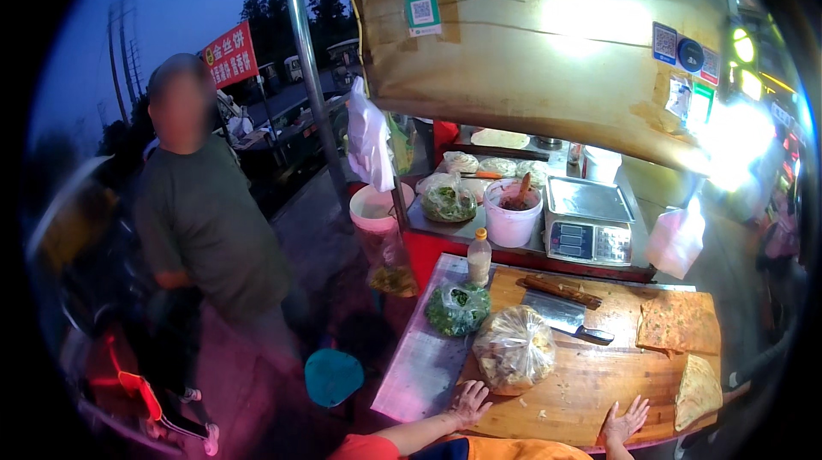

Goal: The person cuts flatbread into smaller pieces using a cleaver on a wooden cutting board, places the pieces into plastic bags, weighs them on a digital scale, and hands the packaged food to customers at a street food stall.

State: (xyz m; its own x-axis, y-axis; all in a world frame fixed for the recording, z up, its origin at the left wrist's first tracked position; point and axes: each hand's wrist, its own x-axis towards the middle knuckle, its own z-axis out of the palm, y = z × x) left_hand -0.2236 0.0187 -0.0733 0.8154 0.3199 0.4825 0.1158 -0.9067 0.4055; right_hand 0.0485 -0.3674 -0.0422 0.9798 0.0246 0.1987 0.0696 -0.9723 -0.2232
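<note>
My left hand (469,404) lies flat on the near left edge of a wooden board (591,400), fingers apart and holding nothing. Farther right, my right hand (628,419) rests palm down near the same edge, its fingers spread. A clear plastic bag (514,349) full of pale, bread-like pieces stands just beyond my left hand. Behind that bag lie a cleaver (556,313) with a black handle and a brown wooden rolling pin (561,291). A folded flatbread (698,391) is to the right of my right hand, with a browned rectangular flatbread (681,323) beyond it.
Left of the board are a bag of chopped greens (458,308) and a yellow-capped bottle (479,256). Behind stand a white bucket (512,219) and a scale (591,220). A hanging sheet (514,58) covers the far side. A person (210,203) stands left, near a teal stool (334,377).
</note>
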